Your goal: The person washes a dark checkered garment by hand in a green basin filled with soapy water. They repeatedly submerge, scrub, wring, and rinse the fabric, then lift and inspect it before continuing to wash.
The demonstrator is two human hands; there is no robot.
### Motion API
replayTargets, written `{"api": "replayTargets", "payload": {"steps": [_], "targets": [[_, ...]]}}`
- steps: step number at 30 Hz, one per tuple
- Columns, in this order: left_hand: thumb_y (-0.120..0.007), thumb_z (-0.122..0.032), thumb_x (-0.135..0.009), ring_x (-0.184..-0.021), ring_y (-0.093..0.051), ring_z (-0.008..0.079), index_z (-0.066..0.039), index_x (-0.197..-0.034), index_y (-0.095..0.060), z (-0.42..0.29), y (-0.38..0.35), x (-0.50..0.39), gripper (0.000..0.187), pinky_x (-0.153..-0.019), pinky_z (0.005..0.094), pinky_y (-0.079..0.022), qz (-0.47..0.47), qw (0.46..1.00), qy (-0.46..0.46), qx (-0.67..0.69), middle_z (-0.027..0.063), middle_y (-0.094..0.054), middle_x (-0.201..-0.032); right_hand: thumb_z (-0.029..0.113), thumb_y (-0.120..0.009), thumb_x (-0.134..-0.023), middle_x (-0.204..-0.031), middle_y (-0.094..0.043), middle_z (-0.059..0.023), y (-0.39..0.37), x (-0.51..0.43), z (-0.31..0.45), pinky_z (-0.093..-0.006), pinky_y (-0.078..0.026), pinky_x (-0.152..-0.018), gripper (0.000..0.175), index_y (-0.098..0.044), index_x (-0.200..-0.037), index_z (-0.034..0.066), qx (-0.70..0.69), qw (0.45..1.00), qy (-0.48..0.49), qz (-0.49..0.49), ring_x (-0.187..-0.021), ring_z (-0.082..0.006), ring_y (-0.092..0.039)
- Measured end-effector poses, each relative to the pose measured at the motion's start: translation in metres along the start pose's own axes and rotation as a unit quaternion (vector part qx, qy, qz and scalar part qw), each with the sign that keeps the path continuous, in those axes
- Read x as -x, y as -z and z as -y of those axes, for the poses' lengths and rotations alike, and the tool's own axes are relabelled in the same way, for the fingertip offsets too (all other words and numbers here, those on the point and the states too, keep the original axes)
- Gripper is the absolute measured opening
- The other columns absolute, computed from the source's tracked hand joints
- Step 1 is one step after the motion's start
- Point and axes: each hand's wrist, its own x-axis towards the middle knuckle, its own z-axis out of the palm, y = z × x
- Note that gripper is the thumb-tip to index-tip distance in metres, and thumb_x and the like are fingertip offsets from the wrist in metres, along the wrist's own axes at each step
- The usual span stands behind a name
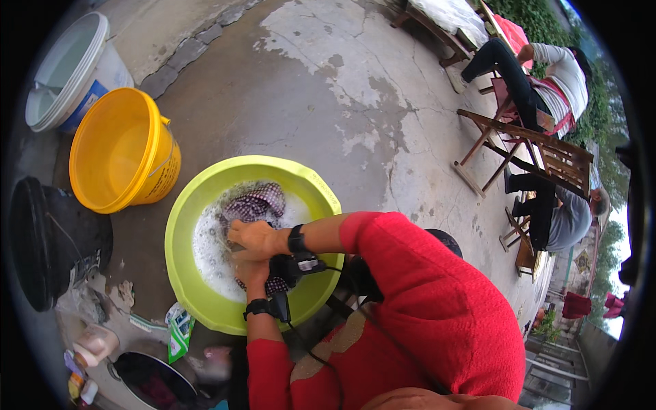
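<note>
A dark checkered cloth lies bunched in foamy water in a lime-green plastic basin. Close together near the basin's middle, my right hand and my left hand are closed around wet parts of the cloth. The right hand covers some of the left, and the fingertips are partly hidden. Cloth shows above the right hand and beside the left wrist. Black straps with small cabled devices are on both wrists.
Yellow, black and white buckets stand beyond the basin. A green-white packet, a brush, bottles and a dark pan lie left. Two seated people and a folding wooden chair are at right.
</note>
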Motion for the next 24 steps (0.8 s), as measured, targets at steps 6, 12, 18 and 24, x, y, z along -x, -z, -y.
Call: {"api": "replayTargets", "payload": {"steps": [6, 12, 18, 24], "targets": [[-0.059, -0.056, -0.084, -0.142, -0.023, 0.0407, -0.012, -0.145, -0.042, -0.013, 0.001, 0.004, 0.077, -0.111, 0.0518, -0.027, -0.025, 0.993, 0.073, -0.094, 0.0235, -0.028, -0.152, 0.026, -0.069, -0.078, -0.104, -0.051, -0.0173, -0.020, 0.007, -0.003, -0.0462, -0.052, -0.077, 0.033, -0.054, -0.098, 0.0052, 0.044, 0.997, 0.027, -0.055, -0.090, -0.0381, -0.062], [-0.068, -0.054, -0.080, -0.137, -0.030, 0.0486, -0.011, -0.154, -0.020, -0.033, 0.027, 0.015, 0.098, -0.109, 0.0563, -0.024, -0.027, 0.996, 0.079, 0.039, 0.0317, -0.028, -0.149, 0.018, -0.067, -0.078, -0.113, -0.058, -0.0186, -0.025, -0.063, -0.029, -0.0449, -0.053, -0.079, 0.034, -0.056, -0.109, 0.0088, 0.099, 0.992, -0.080, -0.007, -0.095, -0.0376, -0.064], [-0.066, -0.057, -0.081, -0.136, -0.031, 0.0473, -0.009, -0.153, -0.022, -0.030, 0.031, 0.022, 0.098, -0.109, 0.0551, -0.026, -0.028, 0.997, 0.072, 0.032, 0.0307, -0.029, -0.150, 0.028, -0.060, -0.086, -0.122, -0.060, -0.0182, 0.000, -0.069, -0.012, -0.0446, -0.050, -0.088, 0.031, -0.063, -0.112, 0.0109, -0.018, 0.976, -0.207, -0.069, -0.106, -0.0382, -0.061], [-0.062, -0.055, -0.083, -0.144, -0.022, 0.0411, -0.011, -0.148, -0.035, -0.026, 0.027, 0.020, 0.083, -0.112, 0.0543, -0.023, 0.026, 0.998, 0.048, 0.012, 0.0242, -0.019, -0.156, 0.024, -0.067, -0.081, -0.111, -0.054, -0.0160, -0.012, 0.025, 0.002, -0.0459, -0.052, -0.078, 0.028, -0.059, -0.103, 0.0094, 0.028, 0.997, 0.057, -0.037, -0.096, -0.0381, -0.061]]}}
